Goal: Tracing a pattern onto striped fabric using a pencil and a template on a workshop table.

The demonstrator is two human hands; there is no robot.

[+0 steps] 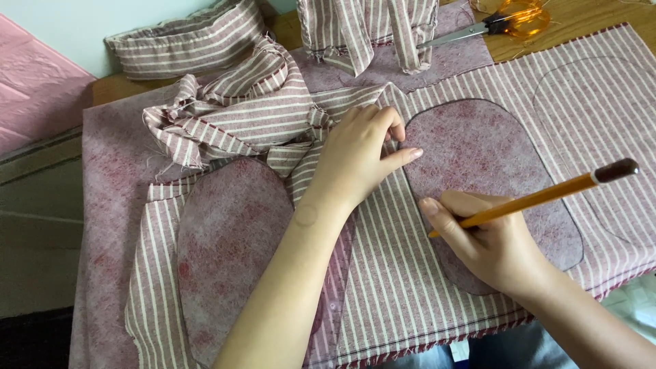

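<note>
At the far left we see a rounded felt piece [232, 253] lying flat on the striped fabric [389, 273], with a heap of striped scraps [232, 113] bunched above it toward the back of the table [533, 44]. Moving right, our left hand [355, 160] rests palm down on the fabric, its fingers curled and the forefinger stretched out so that its tip presses at the left rim of a second felt template [485, 171]; the grip here is not closed around anything, it only pins cloth and template in place. Further right, our right hand [492, 249] has its grip clenched about a yellow pencil [540, 198], whose dark end points up and to the right while its tip, hidden by the fingers, sits at the template's lower left edge. A dark traced line runs round the template's rim. We judge that tracing goes best when the pinning finger stays close ahead of the pencil tip, the pencil is kept snug against the felt edge, and the fabric is held smooth so the stripes do not pucker. At the far right a faint finished outline [601, 137] shows on the fabric, and orange-handled scissors [506, 20] lie at the back.
</note>
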